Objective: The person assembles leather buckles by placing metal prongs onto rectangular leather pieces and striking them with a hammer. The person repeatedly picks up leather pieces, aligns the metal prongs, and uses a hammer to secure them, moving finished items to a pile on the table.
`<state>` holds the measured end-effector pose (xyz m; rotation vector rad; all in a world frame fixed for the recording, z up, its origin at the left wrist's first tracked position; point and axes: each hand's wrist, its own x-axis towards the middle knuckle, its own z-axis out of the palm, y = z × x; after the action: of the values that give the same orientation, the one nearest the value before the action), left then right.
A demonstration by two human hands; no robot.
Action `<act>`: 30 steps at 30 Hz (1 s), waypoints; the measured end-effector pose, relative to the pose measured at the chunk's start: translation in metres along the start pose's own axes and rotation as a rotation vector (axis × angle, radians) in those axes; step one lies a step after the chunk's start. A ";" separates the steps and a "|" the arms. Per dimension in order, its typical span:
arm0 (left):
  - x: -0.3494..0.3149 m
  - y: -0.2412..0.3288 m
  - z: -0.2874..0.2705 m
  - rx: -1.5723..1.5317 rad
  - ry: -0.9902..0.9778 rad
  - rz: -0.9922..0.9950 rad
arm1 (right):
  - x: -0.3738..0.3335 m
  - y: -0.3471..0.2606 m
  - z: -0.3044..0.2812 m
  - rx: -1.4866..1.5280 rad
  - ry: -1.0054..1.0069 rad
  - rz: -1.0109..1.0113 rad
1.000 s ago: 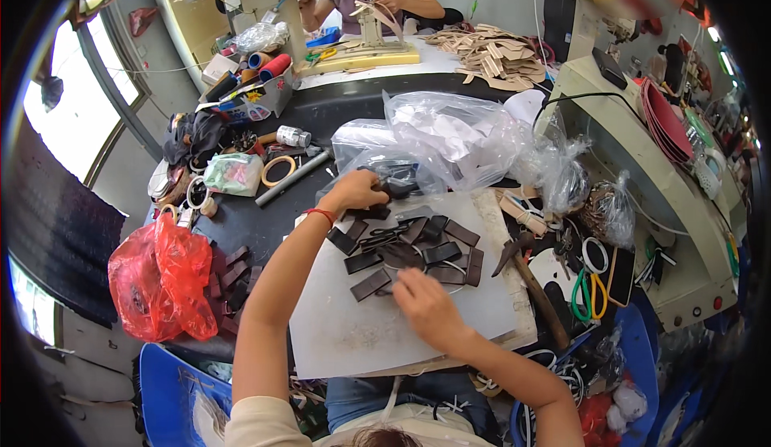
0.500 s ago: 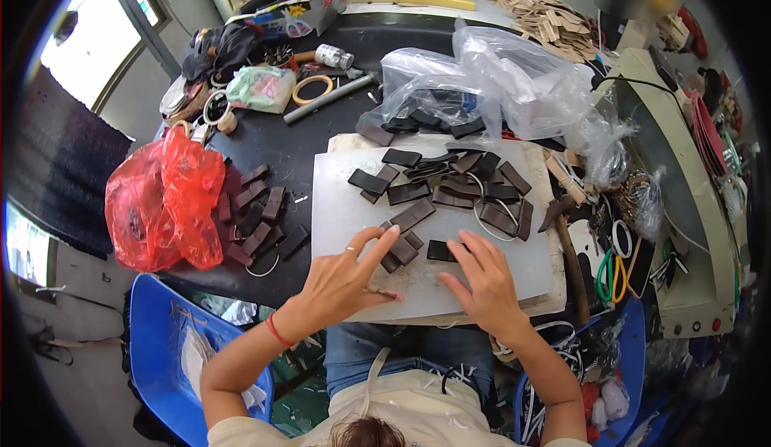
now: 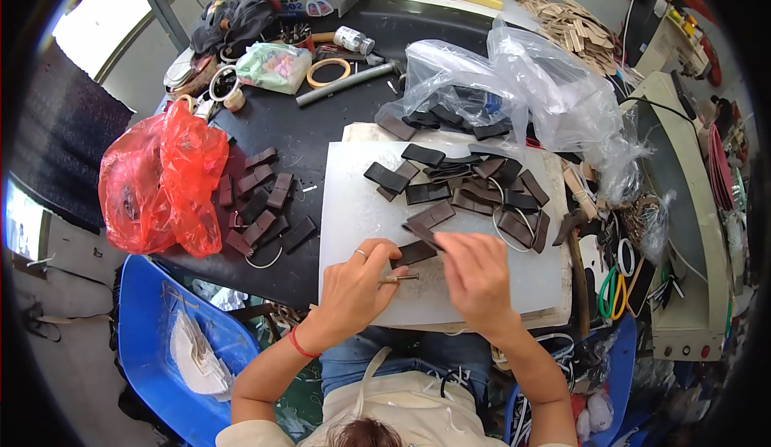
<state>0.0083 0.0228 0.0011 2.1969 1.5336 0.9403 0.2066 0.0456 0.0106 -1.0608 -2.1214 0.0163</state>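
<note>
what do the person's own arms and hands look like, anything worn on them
The arms are bare below short cream sleeves, and there are no gloves. The left hand has a thin, pale ring, with a narrow red band at that wrist. No ring or band shows on the right hand.

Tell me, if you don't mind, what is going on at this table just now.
Small dark strips are being handled over a white board. The person's right hand holds a dark strip at a tilt, while the left hand grips a thin rod-like tool, its fingertips by a flat dark piece. More strips lie in a loose heap farther up the board, and another group lies to the left, beside a red plastic bag.
</note>
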 end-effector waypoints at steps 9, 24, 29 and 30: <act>-0.010 0.006 -0.032 -0.091 -0.061 -0.124 | -0.062 -0.002 -0.038 -0.009 -0.081 0.435; -0.003 0.004 0.006 -0.980 0.064 -0.419 | -0.117 0.129 -0.099 -0.324 -0.075 0.838; -0.004 0.004 0.012 -0.997 0.109 -0.441 | -0.109 0.129 -0.117 -0.112 0.105 1.000; -0.005 0.004 0.013 -1.009 0.116 -0.445 | -0.095 0.119 -0.122 -0.091 0.133 0.974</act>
<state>0.0181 0.0185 -0.0078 1.0661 1.1123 1.2977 0.3995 0.0215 0.0012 -1.9810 -1.3201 0.3055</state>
